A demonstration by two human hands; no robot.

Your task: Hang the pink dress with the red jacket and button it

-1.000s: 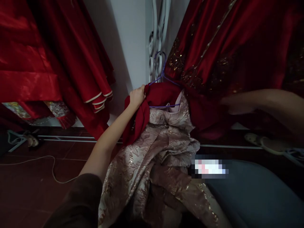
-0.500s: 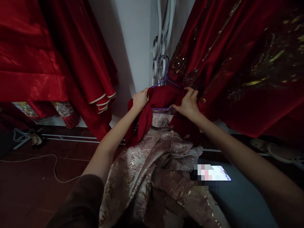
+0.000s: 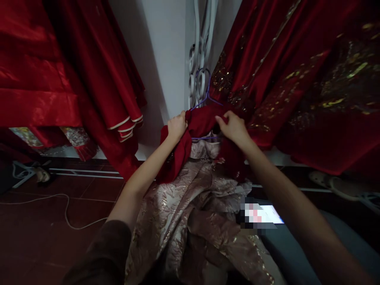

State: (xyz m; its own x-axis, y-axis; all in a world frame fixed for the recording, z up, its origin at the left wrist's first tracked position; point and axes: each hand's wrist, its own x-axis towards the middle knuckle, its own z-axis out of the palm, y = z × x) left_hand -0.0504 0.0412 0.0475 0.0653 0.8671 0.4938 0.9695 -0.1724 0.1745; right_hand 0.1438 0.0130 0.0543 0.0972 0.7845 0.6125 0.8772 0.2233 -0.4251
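Observation:
A dark red garment (image 3: 203, 118) hangs on a purple hanger (image 3: 207, 94). Its hook is up by the white scrolled metalwork, and its lower bar shows under the red cloth. My left hand (image 3: 177, 127) is closed round the garment's left shoulder. On the other side my right hand (image 3: 234, 127) pinches the red cloth, thumb and forefinger close together; the fingertips are partly lost in the dark. Below the bar, a pinkish-gold brocade fabric (image 3: 178, 198) with shiny threads spreads down toward me in loose folds.
Red drapery garments hang at left (image 3: 35, 71), and a sequined red garment (image 3: 297, 95) hangs at right. A lit phone (image 3: 273, 213) lies on a grey-blue surface (image 3: 335, 237) at right. A pale cable (image 3: 69, 213) crosses the tiled floor (image 3: 35, 237). Shoes (image 3: 41, 174) stand by a low rail.
My right hand has shifted left and its thumb has risen, now nearer the forefinger. The red cloth on that side has moved inward. My left hand keeps its hold.

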